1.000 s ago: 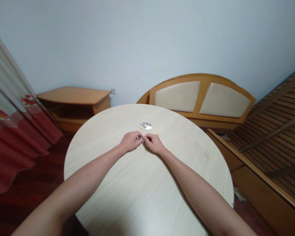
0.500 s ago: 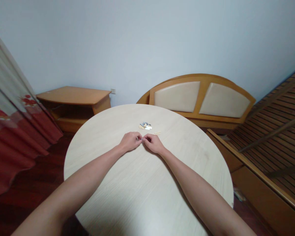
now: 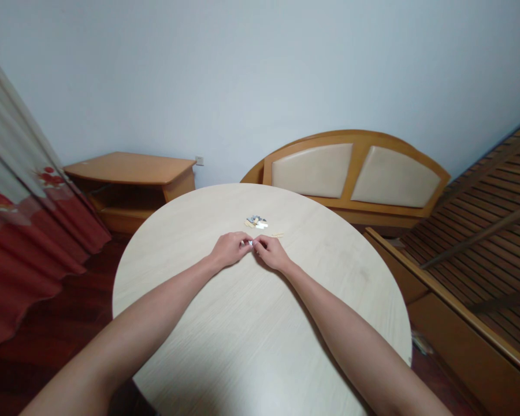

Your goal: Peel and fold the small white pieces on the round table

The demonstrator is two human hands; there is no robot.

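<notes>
My left hand [image 3: 233, 248] and my right hand [image 3: 270, 252] meet fingertip to fingertip over the middle of the round pale table [image 3: 242, 323]. Between their pinched fingers is a small whitish piece [image 3: 251, 243], mostly covered and too small to name more exactly. Both hands are closed on it. Just beyond them lies a little pile of small grey, white and tan flat pieces [image 3: 256, 222]. A few thin tan strips [image 3: 278, 235] rest to the right of the pile, behind my right hand.
A wooden cabinet [image 3: 134, 167] with an open shelf stands behind the table at left, near a red and white curtain [image 3: 34, 231]. At right are a padded headboard [image 3: 312, 170] and a bed frame with wooden slats [image 3: 494, 237].
My fingers have shifted slightly around the small piece, and more of its whitish surface shows now. The arms, pile and strips stay in place.
</notes>
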